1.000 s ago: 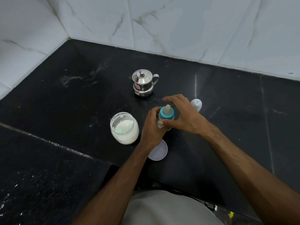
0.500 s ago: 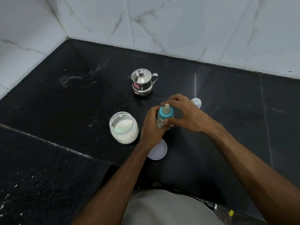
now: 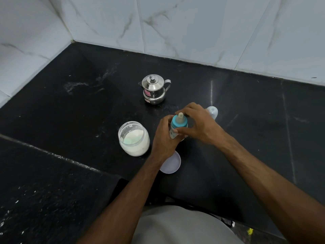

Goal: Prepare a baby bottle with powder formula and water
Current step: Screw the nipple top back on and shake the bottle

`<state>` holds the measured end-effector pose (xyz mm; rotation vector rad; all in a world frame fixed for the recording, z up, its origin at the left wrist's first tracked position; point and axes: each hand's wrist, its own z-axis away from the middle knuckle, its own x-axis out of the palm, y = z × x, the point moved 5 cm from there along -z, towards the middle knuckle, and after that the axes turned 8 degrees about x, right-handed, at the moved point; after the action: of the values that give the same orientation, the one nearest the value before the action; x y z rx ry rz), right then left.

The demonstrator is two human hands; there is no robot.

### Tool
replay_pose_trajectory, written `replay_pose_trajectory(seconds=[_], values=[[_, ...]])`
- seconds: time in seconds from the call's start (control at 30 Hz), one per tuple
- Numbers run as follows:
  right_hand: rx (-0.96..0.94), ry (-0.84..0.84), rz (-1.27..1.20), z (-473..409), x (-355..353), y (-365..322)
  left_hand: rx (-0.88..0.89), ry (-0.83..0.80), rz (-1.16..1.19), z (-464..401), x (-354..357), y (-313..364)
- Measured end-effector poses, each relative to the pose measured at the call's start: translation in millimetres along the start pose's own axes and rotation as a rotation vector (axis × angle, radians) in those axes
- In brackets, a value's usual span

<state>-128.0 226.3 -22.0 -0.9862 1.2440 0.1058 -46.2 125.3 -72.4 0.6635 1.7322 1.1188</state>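
Both hands are meeting at the baby bottle (image 3: 174, 132), which is standing near the middle of the black stone counter (image 3: 70, 111). The left hand (image 3: 164, 140) is wrapping its curled fingers around the bottle's body from the near-left side, thumb up by the collar. The right hand (image 3: 197, 125) is coming in from the right, its fingers and thumb curling around the teal screw ring (image 3: 179, 123), with the pale silicone nipple (image 3: 180, 116) sticking up between them. The bottle is tilting slightly toward the left; whether its base is touching the counter is hidden by the hands.

Just left of the left hand, an open clear jar of white powder formula (image 3: 134, 138) is sitting upright. Its round white lid (image 3: 171, 164) is lying flat on the counter, partly under the left wrist. Behind the bottle, a small lidded steel pot (image 3: 154, 89) is standing, spout to the left and handle to the right. A translucent bottle cap (image 3: 213, 111) is peeking out beyond the right hand's knuckles.
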Motion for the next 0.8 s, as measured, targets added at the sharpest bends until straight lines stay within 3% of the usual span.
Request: replay_pose_trajectory(seconds=[0.1, 0.3, 0.53, 0.7, 0.8], values=[[0.093, 0.093, 0.023, 0, 3, 0, 0.016, -0.008, -0.004, 0, 0, 1], [-0.007, -0.069, 0.017, 4, -2, -2, 0.008, 0.001, -0.002, 1, 0, -2], [0.060, 0.087, 0.062, 3, -1, -3, -0.001, -0.049, 0.000, -2, 0, 3], [-0.028, -0.046, 0.066, 1, -5, -4, -0.009, -0.031, -0.020, -2, 2, -3], [-0.022, -0.009, 0.058, 0, -3, -3, 0.005, -0.032, -0.026, -3, 3, -5]])
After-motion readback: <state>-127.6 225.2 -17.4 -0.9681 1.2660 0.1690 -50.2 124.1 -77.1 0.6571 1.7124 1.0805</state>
